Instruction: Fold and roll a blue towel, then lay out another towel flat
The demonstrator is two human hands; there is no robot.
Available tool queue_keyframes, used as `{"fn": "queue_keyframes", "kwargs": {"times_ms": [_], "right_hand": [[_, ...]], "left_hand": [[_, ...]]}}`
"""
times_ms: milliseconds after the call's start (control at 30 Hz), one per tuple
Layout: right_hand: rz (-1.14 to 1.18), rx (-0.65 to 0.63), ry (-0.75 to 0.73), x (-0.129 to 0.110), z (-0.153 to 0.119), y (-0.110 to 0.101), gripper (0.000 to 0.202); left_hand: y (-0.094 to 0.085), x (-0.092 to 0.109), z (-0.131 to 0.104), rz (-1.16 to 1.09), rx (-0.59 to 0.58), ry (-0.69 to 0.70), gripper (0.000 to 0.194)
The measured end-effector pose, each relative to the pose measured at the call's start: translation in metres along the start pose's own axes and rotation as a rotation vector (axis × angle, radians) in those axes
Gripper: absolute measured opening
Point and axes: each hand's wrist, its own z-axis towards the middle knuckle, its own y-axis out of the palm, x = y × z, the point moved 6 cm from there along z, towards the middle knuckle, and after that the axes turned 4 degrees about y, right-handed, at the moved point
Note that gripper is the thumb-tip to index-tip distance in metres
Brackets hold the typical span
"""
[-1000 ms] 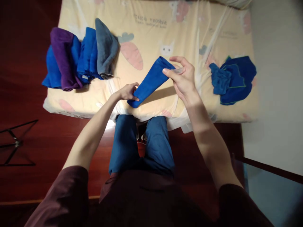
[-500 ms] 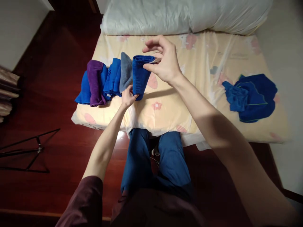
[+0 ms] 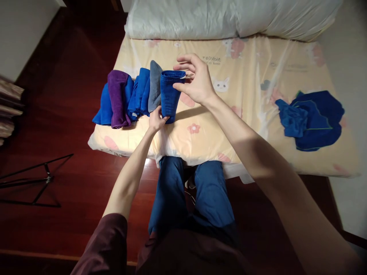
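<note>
Grasping a plush, tapering blue roll [image 3: 170, 95], layered rim up, between both sets of fingers: low with left hand [image 3: 156, 120], by the rim with right hand [image 3: 198, 83]. Just beyond the left fingers, a matte grey cloth [image 3: 155, 84]; farther left, a fuzzy purple roll [image 3: 117, 97] against bunched blue cloths [image 3: 141, 91]. Well right of the right fingers, crumpled, thin-looking blue fabric [image 3: 321, 118] on a printed bedsheet [image 3: 212, 143].

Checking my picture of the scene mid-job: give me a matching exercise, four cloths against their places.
1. Purple cloth
2. Grey cloth
3. Rolled blue cloth
4. Green-edged blue cloth

A. Between left hand and right hand
B. Right part of the mattress, partly under a crumpled lighter-blue cloth
C. Immediately left of the held cloth
D. Among blue cloths, nearest of the four to the mattress's left edge

Pairs: 1-D, 2-C, 3-A, 4-B
</note>
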Motion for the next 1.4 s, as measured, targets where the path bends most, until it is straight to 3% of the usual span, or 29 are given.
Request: {"fn": "queue_keyframes", "kwargs": {"times_ms": [67,133,200,233,300,367,433,500,600,700,900,1067,1400], "right_hand": [[-0.037,0.029,-0.015,-0.003,-0.007,-0.005,0.083],[-0.102,0.088,-0.032,-0.005,-0.026,-0.017,0.099],[-0.170,0.182,-0.024,-0.001,-0.060,-0.034,0.102],[-0.199,0.240,-0.007,0.004,-0.083,-0.043,0.098],[-0.258,0.365,0.043,0.018,-0.144,-0.057,0.084],[-0.340,0.465,0.142,0.035,-0.219,-0.062,0.069],[-0.462,0.448,0.305,0.052,-0.301,-0.055,0.053],[-0.570,0.368,0.406,0.059,-0.378,-0.042,0.036],[-0.686,0.214,0.498,0.059,-0.460,-0.022,0.033],[-0.735,0.210,0.515,0.056,-0.490,-0.012,0.041],[-0.780,0.206,0.555,0.061,-0.474,-0.005,0.045],[-0.722,0.219,0.552,0.059,-0.470,-0.013,0.049],[-0.573,0.300,0.521,0.052,-0.474,-0.028,0.046]], "left_hand": [[-0.010,0.007,-0.007,-0.007,0.112,0.029,0.063],[-0.023,0.017,-0.034,0.017,0.284,0.034,0.073],[-0.031,0.029,-0.086,0.060,0.390,0.012,0.063],[-0.029,0.035,-0.119,0.072,0.376,0.002,0.054],[-0.016,0.049,-0.196,0.077,0.205,0.012,0.033],[0.008,0.065,-0.277,0.036,-0.112,0.080,0.024],[0.027,0.078,-0.346,0.059,-0.339,0.124,0.024],[0.037,0.088,-0.387,0.051,-0.473,0.191,0.024],[0.040,0.088,-0.393,0.044,-0.450,0.170,0.026],[0.038,0.082,-0.374,0.080,-0.382,0.135,0.024],[0.035,0.078,-0.366,0.158,-0.357,0.215,0.027],[0.037,0.074,-0.362,0.202,-0.297,0.285,0.030],[0.036,0.084,-0.359,0.239,-0.298,0.318,0.029]]}}
